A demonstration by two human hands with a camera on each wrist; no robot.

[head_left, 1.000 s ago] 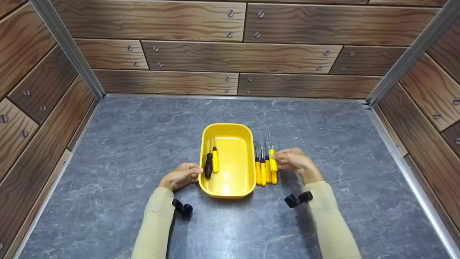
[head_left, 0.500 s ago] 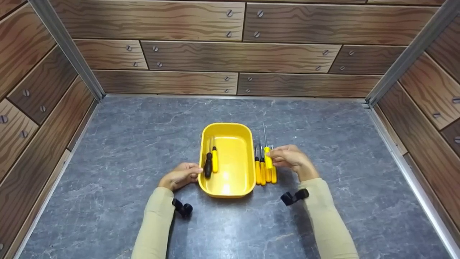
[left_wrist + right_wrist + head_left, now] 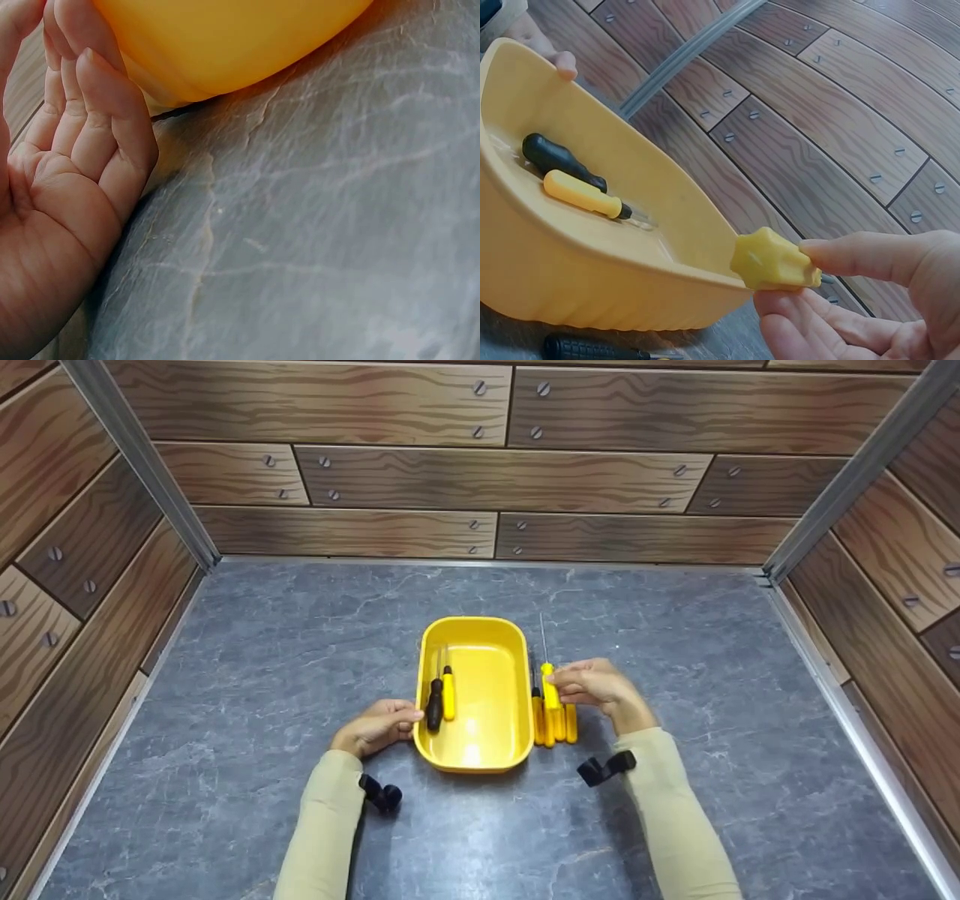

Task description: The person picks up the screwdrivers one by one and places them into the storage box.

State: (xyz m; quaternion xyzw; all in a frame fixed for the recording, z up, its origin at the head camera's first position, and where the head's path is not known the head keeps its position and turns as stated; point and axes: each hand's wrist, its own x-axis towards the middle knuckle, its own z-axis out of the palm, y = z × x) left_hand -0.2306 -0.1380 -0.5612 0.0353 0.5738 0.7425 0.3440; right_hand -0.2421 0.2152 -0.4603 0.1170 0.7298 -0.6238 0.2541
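A yellow plastic bin (image 3: 487,626) stands on the grey marbled table. My left hand (image 3: 379,725) holds its left rim, thumb on the edge and the other fingers along the outer wall. Inside lie a black-handled screwdriver (image 3: 435,705) and a yellow-handled screwdriver (image 3: 448,694), side by side along the left wall. Right of the bin, my right hand (image 3: 600,690) pinches a bright yellow screwdriver (image 3: 772,259) by its fluted handle between thumb and fingers, shaft toward the back wall. Below it several yellow-and-black screwdrivers (image 3: 572,727) lie in a row, partly covered by the held one.
Wood-patterned panels (image 3: 420,476) wall in the back and both sides, with metal posts (image 3: 832,487) in the corners. In the right wrist view a dark textured handle (image 3: 592,347) lies beside the bin's base. Black wrist mounts (image 3: 381,795) sit on both sleeves.
My right hand has moved left toward the bin with the bright yellow screwdriver, passing over the row. My left hand and the bin have stayed in place.
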